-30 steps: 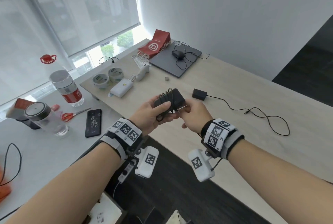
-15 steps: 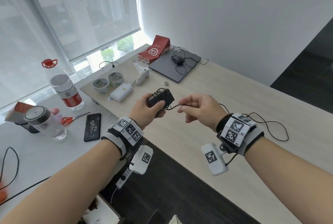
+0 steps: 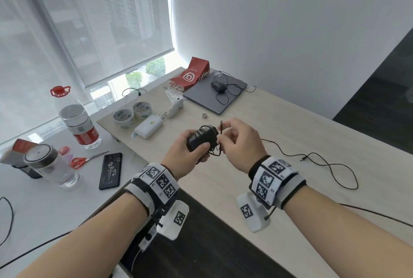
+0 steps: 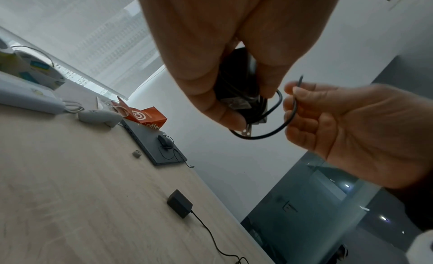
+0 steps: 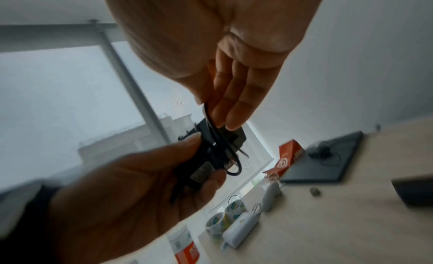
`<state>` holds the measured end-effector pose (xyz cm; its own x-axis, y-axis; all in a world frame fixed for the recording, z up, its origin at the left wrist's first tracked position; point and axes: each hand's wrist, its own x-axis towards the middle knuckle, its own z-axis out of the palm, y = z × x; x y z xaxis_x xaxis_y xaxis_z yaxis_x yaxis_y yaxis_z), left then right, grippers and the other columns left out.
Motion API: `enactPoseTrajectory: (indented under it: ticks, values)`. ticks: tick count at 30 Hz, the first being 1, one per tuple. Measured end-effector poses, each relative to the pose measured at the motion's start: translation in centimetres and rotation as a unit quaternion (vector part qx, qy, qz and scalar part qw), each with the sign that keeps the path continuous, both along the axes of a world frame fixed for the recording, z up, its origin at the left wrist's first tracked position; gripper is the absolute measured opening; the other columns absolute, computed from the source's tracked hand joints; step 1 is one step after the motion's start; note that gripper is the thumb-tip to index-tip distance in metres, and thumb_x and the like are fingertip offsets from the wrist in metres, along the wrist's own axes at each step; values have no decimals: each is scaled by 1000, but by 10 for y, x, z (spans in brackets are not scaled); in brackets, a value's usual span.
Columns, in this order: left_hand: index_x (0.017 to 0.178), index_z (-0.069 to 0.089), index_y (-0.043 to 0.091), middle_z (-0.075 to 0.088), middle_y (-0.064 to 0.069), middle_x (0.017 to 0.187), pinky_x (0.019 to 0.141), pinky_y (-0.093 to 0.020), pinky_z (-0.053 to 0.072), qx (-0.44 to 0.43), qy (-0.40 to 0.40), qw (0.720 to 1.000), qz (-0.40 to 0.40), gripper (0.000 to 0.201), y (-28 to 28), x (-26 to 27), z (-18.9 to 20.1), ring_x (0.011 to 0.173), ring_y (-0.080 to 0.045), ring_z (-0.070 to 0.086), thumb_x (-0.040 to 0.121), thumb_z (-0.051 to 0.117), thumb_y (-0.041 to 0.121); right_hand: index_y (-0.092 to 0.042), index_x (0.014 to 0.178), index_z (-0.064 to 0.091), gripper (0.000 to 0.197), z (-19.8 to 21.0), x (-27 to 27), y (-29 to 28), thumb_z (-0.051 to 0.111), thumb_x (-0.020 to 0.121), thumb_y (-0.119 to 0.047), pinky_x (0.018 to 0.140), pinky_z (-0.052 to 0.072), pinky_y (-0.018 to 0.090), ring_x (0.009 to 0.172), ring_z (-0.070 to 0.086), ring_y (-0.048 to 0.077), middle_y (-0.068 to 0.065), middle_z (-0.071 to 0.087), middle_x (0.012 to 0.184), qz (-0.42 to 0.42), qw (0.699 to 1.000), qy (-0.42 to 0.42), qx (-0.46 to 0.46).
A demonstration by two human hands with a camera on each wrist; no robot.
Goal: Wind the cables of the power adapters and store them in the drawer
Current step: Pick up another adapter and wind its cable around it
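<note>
The small black plastic power adapter block (image 3: 202,141) is up in the air over the pale wood worktop (image 3: 290,143), with the left hand (image 3: 185,154) curled around its body, thumb on one side and fingers on the other, so that grip is wrapped tight on the brick. The right hand (image 3: 240,143) is pinching the tail end of the thin black rubbery cable (image 4: 276,127) between thumb and fingertips, tip sticking up past them, most of the cord already looped round the block. It looks light and rigid, easy to hold by the flat sides; the cord looks springy, so the loops will probably want to pop loose unless the end gets tucked or a thumb sits on them. The metal prongs (image 4: 246,132) poke out at the bottom, best kept clear of the wraps. A second small black adapter (image 4: 180,203) lies flat on the worktop with its long thin cable (image 3: 330,166) snaking loose off to the right, not wound yet. Farther back are a closed grey laptop (image 3: 232,98) with a black mouse (image 3: 218,86) on it, a red paper bag (image 3: 192,75), two tape rolls (image 3: 131,113) and a white power bank (image 3: 149,129). None of it looks in the way. No drawer is in view.
</note>
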<state>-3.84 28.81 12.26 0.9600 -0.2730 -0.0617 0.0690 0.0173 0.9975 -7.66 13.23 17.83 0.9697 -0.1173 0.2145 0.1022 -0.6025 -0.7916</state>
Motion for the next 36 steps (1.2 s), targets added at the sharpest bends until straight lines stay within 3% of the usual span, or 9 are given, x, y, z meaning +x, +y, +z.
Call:
enactPoseTrajectory:
  ticks: [3, 6, 13, 19, 24, 27, 29, 32, 36]
  values:
    - [113, 52, 14, 65, -21, 101, 74, -45, 58, 7, -19, 1000, 2, 30, -1, -2, 1, 72, -26, 69, 87, 66, 8, -20, 112, 71, 31, -1, 0, 4, 53, 87, -16, 75, 54, 34, 78, 65, 26, 7, 71, 84, 15, 986, -77, -145]
    - [111, 51, 23, 64, -21, 103, 75, -47, 58, -12, -19, 1000, 5, 33, -1, -4, 2, 69, -27, 68, 86, 67, 7, -17, 119, 68, 38, -2, 1, 5, 46, 87, -20, 74, 54, 41, 81, 64, 34, 14, 68, 87, 21, 976, -90, -195]
    - [107, 50, 30, 65, -17, 98, 67, -38, 56, -12, -43, 999, -9, 37, 3, -4, 5, 66, -27, 67, 85, 67, 6, -17, 105, 75, 22, 0, 1, 3, 61, 88, -13, 80, 55, 34, 82, 68, 22, 6, 75, 88, -32, 995, -52, -85]
    - [110, 52, 34, 66, -10, 98, 72, -46, 59, 109, -87, 989, 57, 37, 6, 7, -1, 71, -27, 68, 81, 70, 20, -22, 77, 65, 8, -1, 1, 13, 67, 81, -15, 69, 60, 42, 64, 69, 15, -1, 72, 69, 17, 999, 31, 38]
    - [121, 46, 39, 66, 7, 99, 85, -38, 52, 273, -193, 938, -93, 45, 14, 9, 1, 89, -16, 64, 85, 65, 20, -19, 73, 65, 10, 11, 13, 13, 70, 78, -12, 71, 59, 37, 66, 68, 16, -1, 71, 68, 34, 999, 8, 27]
    - [122, 51, 33, 64, 5, 98, 82, -37, 55, 215, -157, 944, -193, 48, 27, 10, 8, 81, -13, 64, 84, 65, 9, -18, 70, 66, 10, 4, 21, 8, 73, 77, -17, 67, 56, 31, 63, 62, 15, 0, 69, 68, 11, 999, 52, 2]
    - [124, 53, 23, 62, -3, 97, 75, -35, 56, 136, -93, 959, -231, 46, 37, 9, 12, 75, -16, 62, 84, 64, 3, -13, 69, 65, 13, -2, 24, 5, 73, 79, -14, 63, 52, 33, 57, 56, 15, 3, 64, 66, 0, 990, 123, 63]
    - [125, 51, 14, 58, -19, 104, 71, -32, 56, -15, 16, 964, -265, 54, 47, 1, 4, 83, -28, 63, 77, 75, 20, -11, 72, 58, 17, -10, 23, 12, 63, 86, -2, 55, 52, 28, 51, 54, 14, 6, 56, 64, 29, 912, 265, 311]
    - [138, 42, 10, 53, -21, 118, 72, -35, 58, -242, 165, 926, -239, 82, 61, -12, -17, 88, -32, 60, 69, 84, 18, -11, 84, 57, 9, -24, 21, 29, 54, 90, -5, 62, 51, 32, 65, 58, 21, 9, 60, 74, 50, 837, 339, 428]
